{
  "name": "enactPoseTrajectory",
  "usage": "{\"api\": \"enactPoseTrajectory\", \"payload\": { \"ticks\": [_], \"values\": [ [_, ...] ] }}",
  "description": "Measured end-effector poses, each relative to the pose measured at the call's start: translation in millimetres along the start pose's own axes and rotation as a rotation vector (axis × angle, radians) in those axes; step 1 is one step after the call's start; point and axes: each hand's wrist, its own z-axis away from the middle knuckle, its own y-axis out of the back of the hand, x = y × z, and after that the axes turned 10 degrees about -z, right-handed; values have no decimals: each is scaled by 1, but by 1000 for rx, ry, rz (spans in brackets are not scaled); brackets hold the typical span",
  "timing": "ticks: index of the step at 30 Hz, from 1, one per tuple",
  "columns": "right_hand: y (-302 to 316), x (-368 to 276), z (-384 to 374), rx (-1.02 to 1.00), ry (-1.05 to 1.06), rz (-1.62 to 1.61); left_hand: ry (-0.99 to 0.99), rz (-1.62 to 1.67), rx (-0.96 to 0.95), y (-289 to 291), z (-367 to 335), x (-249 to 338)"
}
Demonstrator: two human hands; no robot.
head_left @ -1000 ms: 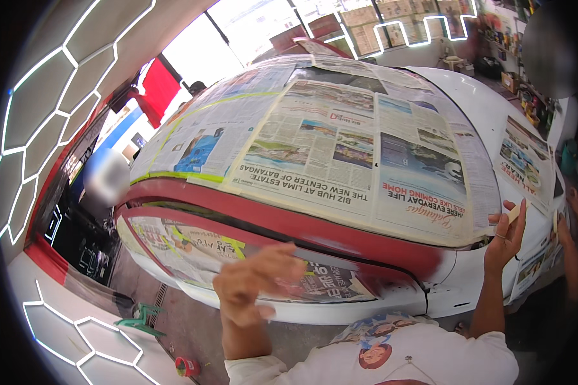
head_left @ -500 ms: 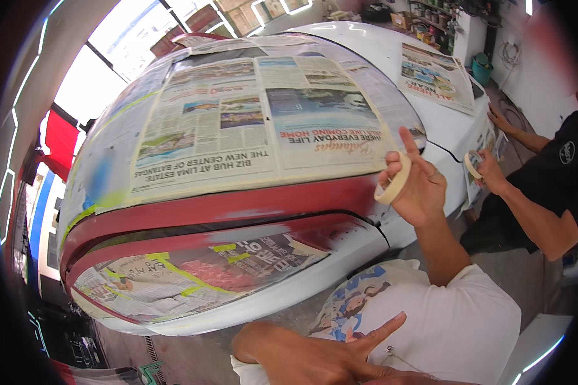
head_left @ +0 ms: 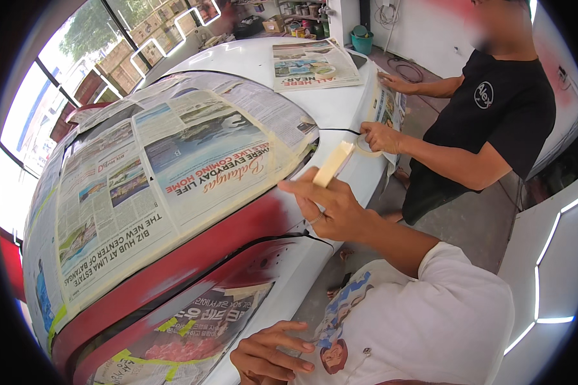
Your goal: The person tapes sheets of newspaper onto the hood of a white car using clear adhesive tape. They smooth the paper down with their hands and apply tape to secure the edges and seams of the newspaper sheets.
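Note:
In my right hand (head_left: 331,212) is a cream roll of masking tape (head_left: 335,163), seen nearly edge-on. The hand is raised over the side of a car, beside its red-painted roof edge (head_left: 237,234). Sheets of newspaper (head_left: 112,199) taped along their borders cover the large glass there. My left hand (head_left: 273,351) is low in front of my white shirt, fingers spread and slightly bent, with nothing visible in it. It is nearest to the papered side window (head_left: 186,333), which has strips of yellow-green tape.
A co-worker in a black shirt (head_left: 514,115) stands at the right, holding another tape roll (head_left: 368,144) by the car's papered end. A loose newspaper (head_left: 315,64) lies on the white panel. Behind are a teal bucket (head_left: 361,42), a hose (head_left: 406,70) and shelves of cans.
The view has swung right, showing more of the co-worker. My right hand has turned the tape roll edge-on. My left hand has shifted left in view, its fingers now bent.

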Motion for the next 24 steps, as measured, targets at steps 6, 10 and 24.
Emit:
{"api": "enactPoseTrajectory", "payload": {
  "ticks": [6,10,24],
  "values": [
    [48,166,-137,176,-226,438,120,-129,27,1,-14,-31],
    [152,324,-168,40,-467,798,363,-342,212,-2,-42,-26],
    [222,439,-185,-91,-761,977,1081,-1107,-38,69,-205,20]
  ]
}}
